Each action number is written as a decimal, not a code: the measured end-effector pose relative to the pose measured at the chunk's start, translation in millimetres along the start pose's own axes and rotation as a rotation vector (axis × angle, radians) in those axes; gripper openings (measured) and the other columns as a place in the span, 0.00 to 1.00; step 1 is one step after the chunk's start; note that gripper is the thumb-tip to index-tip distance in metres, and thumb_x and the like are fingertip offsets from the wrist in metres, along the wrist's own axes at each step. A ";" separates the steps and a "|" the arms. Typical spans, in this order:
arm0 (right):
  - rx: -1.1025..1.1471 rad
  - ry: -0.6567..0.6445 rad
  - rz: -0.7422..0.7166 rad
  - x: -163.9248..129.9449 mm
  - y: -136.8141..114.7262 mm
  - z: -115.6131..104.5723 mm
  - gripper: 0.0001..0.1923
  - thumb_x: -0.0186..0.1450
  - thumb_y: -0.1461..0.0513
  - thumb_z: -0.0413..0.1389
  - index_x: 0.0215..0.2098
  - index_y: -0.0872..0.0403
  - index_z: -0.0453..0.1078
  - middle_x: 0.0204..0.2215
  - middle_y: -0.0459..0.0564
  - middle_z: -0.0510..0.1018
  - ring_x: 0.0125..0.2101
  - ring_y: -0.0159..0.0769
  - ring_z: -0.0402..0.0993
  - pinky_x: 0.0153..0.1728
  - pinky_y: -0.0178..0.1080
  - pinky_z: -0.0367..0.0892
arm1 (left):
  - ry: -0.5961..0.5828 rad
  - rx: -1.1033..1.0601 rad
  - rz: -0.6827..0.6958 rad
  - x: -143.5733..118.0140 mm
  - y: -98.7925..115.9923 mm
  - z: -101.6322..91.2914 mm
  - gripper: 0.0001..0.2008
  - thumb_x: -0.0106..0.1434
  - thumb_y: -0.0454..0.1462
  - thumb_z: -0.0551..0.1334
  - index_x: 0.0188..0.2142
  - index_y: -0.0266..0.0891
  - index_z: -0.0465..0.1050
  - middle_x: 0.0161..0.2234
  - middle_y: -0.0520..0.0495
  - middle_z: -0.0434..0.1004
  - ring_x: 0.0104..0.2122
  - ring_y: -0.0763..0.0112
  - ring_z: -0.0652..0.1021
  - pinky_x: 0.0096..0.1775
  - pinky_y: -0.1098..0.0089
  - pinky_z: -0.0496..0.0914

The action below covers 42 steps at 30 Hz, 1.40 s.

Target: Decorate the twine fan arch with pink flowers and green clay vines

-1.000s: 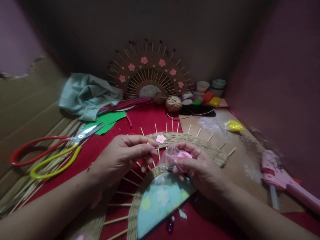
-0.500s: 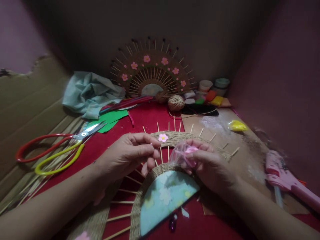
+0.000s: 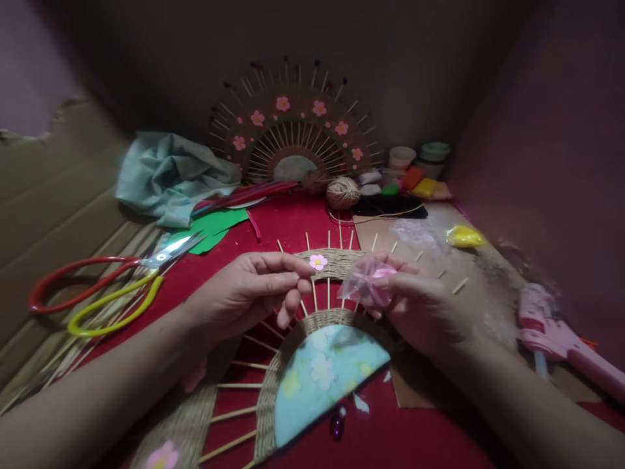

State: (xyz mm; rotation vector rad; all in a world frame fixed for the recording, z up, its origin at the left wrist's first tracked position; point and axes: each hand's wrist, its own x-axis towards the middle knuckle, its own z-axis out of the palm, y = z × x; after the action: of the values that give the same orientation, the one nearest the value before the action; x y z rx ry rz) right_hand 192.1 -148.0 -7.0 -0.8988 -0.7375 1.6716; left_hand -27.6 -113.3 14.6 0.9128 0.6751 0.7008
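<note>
My left hand (image 3: pixel 258 290) is closed in a pinch over the woven fan (image 3: pixel 342 264), left of a pink flower with a yellow centre (image 3: pixel 318 262) on its outer band. Whatever lies between the thumb and fingertips is too small to make out. Held in my right hand (image 3: pixel 420 299) is a clear plastic bag of pink clay (image 3: pixel 378 286), just above the fan's sticks. The fan's half-round base (image 3: pixel 336 365) is pale blue with flower shapes and a twine border. Another pink flower (image 3: pixel 163 454) shows low on the left of the band, partly cut off.
Scissors (image 3: pixel 159 259) with red and yellow handles lie at left, near green sheets (image 3: pixel 219 238). A pink glue gun (image 3: pixel 551 332) is at right, a yellow clay packet (image 3: pixel 465 237) beyond it. Behind stand a twine ball (image 3: pixel 343 193) and a finished-looking flowered fan (image 3: pixel 293 124).
My right hand has moved slightly right and up with the bag, apart from the left hand. The left hand keeps its pinch nearly in place. The whole view has shifted slightly.
</note>
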 end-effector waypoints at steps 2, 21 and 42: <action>-0.005 0.008 -0.014 0.4 -0.8 -0.7 0.11 0.49 0.66 0.61 0.32 0.55 0.73 0.24 0.45 0.73 0.20 0.27 0.62 0.20 0.33 0.55 | -0.009 0.015 -0.008 -0.6 0.5 -0.1 0.06 0.55 0.27 0.66 0.34 0.33 0.79 0.26 0.47 0.79 0.20 0.77 0.77 0.20 0.79 0.75; 0.021 -0.010 -0.070 0.8 -7.9 -0.1 0.07 0.50 0.68 0.58 0.28 0.54 0.73 0.21 0.45 0.71 0.21 0.31 0.66 0.20 0.34 0.57 | -0.003 0.136 -0.044 -8.7 3.9 -3.2 0.03 0.54 0.30 0.66 0.29 0.37 0.78 0.23 0.48 0.78 0.16 0.73 0.76 0.14 0.80 0.70; 0.040 -0.016 -0.052 1.0 -6.7 -1.3 0.07 0.48 0.67 0.60 0.28 0.54 0.74 0.20 0.44 0.72 0.20 0.29 0.66 0.20 0.34 0.57 | -0.061 0.070 0.012 -7.7 4.9 -6.8 0.04 0.56 0.33 0.67 0.29 0.37 0.72 0.25 0.50 0.77 0.16 0.76 0.75 0.14 0.80 0.71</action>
State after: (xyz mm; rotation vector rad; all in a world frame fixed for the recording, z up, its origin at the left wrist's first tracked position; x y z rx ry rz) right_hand 196.4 -145.2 -2.3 -0.8327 -0.7300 1.6435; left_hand -38.6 -114.0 17.5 0.9993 0.6434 0.6611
